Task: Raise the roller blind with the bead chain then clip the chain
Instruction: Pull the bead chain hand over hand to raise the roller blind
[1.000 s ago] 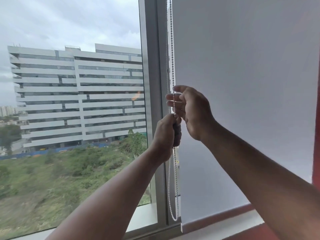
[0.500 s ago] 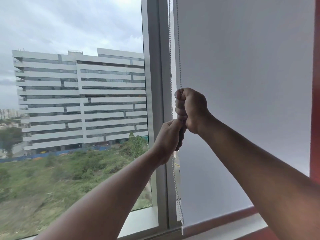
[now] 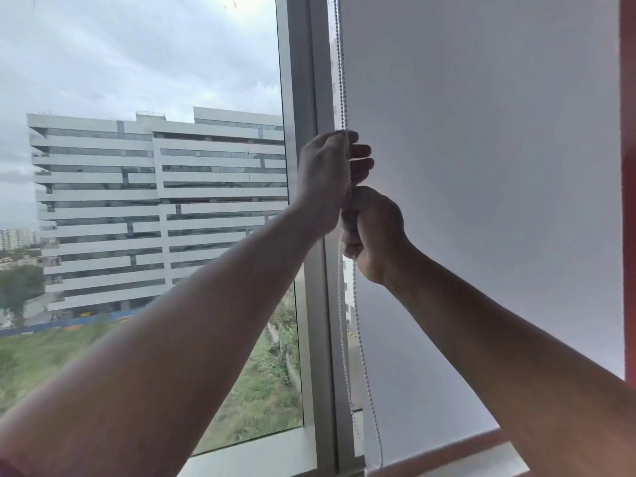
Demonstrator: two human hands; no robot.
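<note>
Grey sky, a pale banded office block and rough grass outside the glass; an aluminium mullion at centre. Bead chain hanging down the mullion's right edge, beside the white roller blind, lowered almost to the sill. Left hand raised at 12 o'clock of the right, pinching the chain at the fingertips, other fingers loosely curled. Right hand fisted round the chain directly below, touching the left.
</note>
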